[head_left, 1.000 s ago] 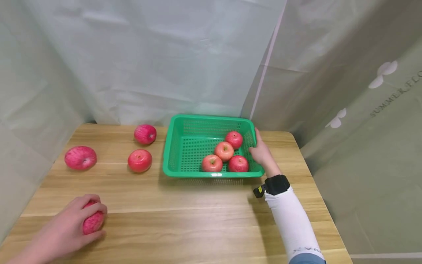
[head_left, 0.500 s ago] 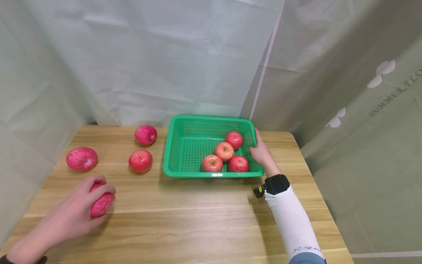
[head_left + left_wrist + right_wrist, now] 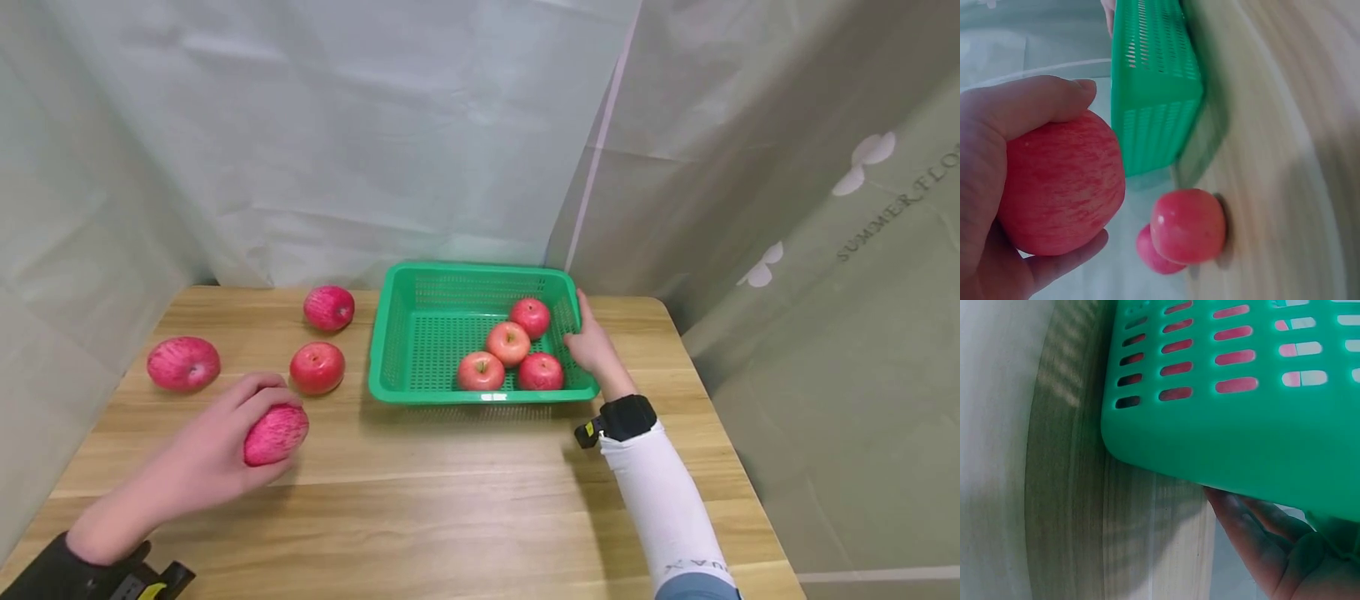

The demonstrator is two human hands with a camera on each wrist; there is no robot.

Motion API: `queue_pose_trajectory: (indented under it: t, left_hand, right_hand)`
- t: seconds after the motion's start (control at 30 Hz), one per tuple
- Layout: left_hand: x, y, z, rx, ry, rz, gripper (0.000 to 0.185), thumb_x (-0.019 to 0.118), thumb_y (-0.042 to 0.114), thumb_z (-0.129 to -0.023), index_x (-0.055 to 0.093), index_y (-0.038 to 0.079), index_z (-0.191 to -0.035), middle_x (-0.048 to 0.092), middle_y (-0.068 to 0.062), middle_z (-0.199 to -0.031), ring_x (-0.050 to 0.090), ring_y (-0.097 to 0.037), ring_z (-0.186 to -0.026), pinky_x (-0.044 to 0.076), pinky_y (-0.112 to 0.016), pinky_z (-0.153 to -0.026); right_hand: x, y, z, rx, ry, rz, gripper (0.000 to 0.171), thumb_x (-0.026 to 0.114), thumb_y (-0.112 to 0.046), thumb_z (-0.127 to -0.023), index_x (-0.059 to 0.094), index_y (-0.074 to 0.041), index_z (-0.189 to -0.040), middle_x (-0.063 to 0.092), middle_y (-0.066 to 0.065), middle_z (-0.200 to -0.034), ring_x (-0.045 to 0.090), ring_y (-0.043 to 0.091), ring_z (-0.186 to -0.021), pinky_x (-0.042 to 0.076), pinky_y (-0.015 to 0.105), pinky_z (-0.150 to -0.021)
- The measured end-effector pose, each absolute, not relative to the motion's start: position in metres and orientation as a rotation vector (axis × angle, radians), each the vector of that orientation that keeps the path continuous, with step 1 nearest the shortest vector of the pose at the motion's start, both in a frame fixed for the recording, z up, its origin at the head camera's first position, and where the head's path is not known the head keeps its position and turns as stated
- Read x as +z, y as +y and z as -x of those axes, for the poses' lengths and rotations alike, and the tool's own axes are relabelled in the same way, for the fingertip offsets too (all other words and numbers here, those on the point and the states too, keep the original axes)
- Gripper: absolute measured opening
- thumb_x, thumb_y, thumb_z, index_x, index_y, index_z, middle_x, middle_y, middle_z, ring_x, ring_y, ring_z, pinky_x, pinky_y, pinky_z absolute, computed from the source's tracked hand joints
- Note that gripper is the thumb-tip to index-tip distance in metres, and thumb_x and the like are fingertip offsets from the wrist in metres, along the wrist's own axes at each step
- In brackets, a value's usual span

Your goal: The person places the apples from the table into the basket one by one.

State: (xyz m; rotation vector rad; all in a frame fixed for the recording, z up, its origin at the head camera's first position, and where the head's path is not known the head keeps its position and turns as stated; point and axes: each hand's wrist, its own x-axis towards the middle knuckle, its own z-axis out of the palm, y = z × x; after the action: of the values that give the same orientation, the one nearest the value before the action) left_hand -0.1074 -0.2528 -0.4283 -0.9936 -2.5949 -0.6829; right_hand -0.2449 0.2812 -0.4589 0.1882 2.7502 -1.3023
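In the head view my left hand grips a red streaked apple above the table's left part. The left wrist view shows the thumb and fingers curled round that apple. My right hand holds the right side of a green plastic basket, its thumb over the rim. From the right wrist, fingers show against the outside of the basket wall; part of that hand is hidden. Several apples, among them a paler one, lie at the right in the basket.
Three more apples lie on the wooden table left of the basket: one at the back, one nearer and one at far left. A grey curtain hangs behind the table.
My left hand has moved right and away from me, carrying the apple toward the basket and up off the front-left area. The right hand and basket stay in place.
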Motion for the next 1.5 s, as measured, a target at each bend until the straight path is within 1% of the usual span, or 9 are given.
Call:
queue_pose_trajectory:
  t: [0.3,0.43,0.5,0.57,0.77,0.97,1.07,1.23,1.5]
  left_hand:
    - [-0.416,-0.225,0.128,-0.694,-2.538,1.039,0.079,0.101,0.024,-0.068,0.068,0.017,-0.139,0.058,-0.005,-0.142,0.060,-0.024,-0.124,0.034,-0.010,-0.108]
    - [-0.410,-0.213,0.138,-0.698,-2.518,1.096,0.066,0.097,0.025,-0.075,0.071,0.023,-0.136,0.056,-0.007,-0.145,0.055,-0.028,-0.129,0.051,-0.038,-0.105]
    - [-0.408,-0.204,0.145,-0.724,-2.513,1.121,0.058,0.095,0.025,-0.079,0.072,0.024,-0.132,0.055,-0.008,-0.144,0.054,-0.029,-0.128,0.053,-0.053,-0.100]
    - [-0.406,-0.194,0.152,-0.749,-2.507,1.138,0.052,0.094,0.026,-0.082,0.072,0.023,-0.129,0.056,-0.009,-0.142,0.053,-0.031,-0.127,0.053,-0.058,-0.097]
    - [-0.404,-0.166,0.169,-0.780,-2.558,1.147,0.046,0.089,0.034,-0.087,0.069,0.025,-0.128,0.053,-0.009,-0.139,0.051,-0.029,-0.126,0.058,-0.052,-0.089]
    - [-0.401,-0.140,0.183,-0.808,-2.636,1.185,0.050,0.079,0.024,-0.087,0.066,0.021,-0.135,0.049,-0.013,-0.146,0.048,-0.033,-0.133,0.057,-0.052,-0.093]
    - [-0.399,-0.129,0.189,-0.829,-2.666,1.200,0.053,0.076,0.022,-0.086,0.065,0.021,-0.138,0.047,-0.009,-0.148,0.048,-0.030,-0.132,0.057,-0.049,-0.092]
    - [-0.401,-0.118,0.199,-0.863,-2.729,1.187,0.054,0.075,0.024,-0.088,0.063,0.023,-0.141,0.045,-0.008,-0.150,0.047,-0.027,-0.130,0.057,-0.042,-0.085]
    - [-0.400,-0.103,0.220,-0.902,-2.811,1.163,0.060,0.077,0.031,-0.092,0.059,0.018,-0.148,0.045,-0.009,-0.150,0.048,-0.029,-0.130,0.060,-0.044,-0.084]
  right_hand:
    - [-0.457,0.284,0.245,-1.272,2.762,-0.189,0.092,0.050,-0.005,-0.102,-0.002,-0.030,-0.174,0.032,0.026,-0.169,0.046,0.050,-0.140,0.048,0.064,-0.100]
    - [-0.458,0.285,0.244,-1.272,2.763,-0.184,0.090,0.050,-0.005,-0.103,-0.001,-0.027,-0.174,0.031,0.026,-0.169,0.045,0.051,-0.141,0.047,0.066,-0.102]
    - [-0.458,0.285,0.244,-1.272,2.766,-0.184,0.090,0.050,-0.005,-0.103,-0.001,-0.027,-0.174,0.031,0.026,-0.169,0.045,0.051,-0.141,0.048,0.066,-0.102]
    - [-0.457,0.285,0.244,-1.274,2.764,-0.187,0.091,0.050,-0.005,-0.102,-0.001,-0.029,-0.174,0.031,0.026,-0.169,0.046,0.050,-0.140,0.048,0.065,-0.101]
    - [-0.460,0.284,0.246,-1.281,2.755,-0.184,0.091,0.051,-0.005,-0.102,0.000,-0.028,-0.174,0.033,0.027,-0.168,0.049,0.050,-0.137,0.049,0.061,-0.097]
    - [-0.460,0.284,0.246,-1.292,2.749,-0.191,0.090,0.052,-0.006,-0.102,0.002,-0.029,-0.174,0.034,0.027,-0.167,0.049,0.050,-0.137,0.051,0.064,-0.098]
    - [-0.460,0.283,0.247,-1.292,2.748,-0.198,0.091,0.052,-0.007,-0.102,0.001,-0.031,-0.174,0.035,0.027,-0.167,0.049,0.050,-0.138,0.051,0.066,-0.099]
    - [-0.461,0.281,0.247,-1.291,2.749,-0.203,0.091,0.052,-0.007,-0.102,0.002,-0.030,-0.174,0.034,0.026,-0.168,0.048,0.050,-0.139,0.050,0.066,-0.100]
    - [-0.461,0.281,0.247,-1.294,2.748,-0.198,0.091,0.051,-0.006,-0.101,0.002,-0.028,-0.174,0.035,0.028,-0.167,0.048,0.050,-0.137,0.050,0.064,-0.098]
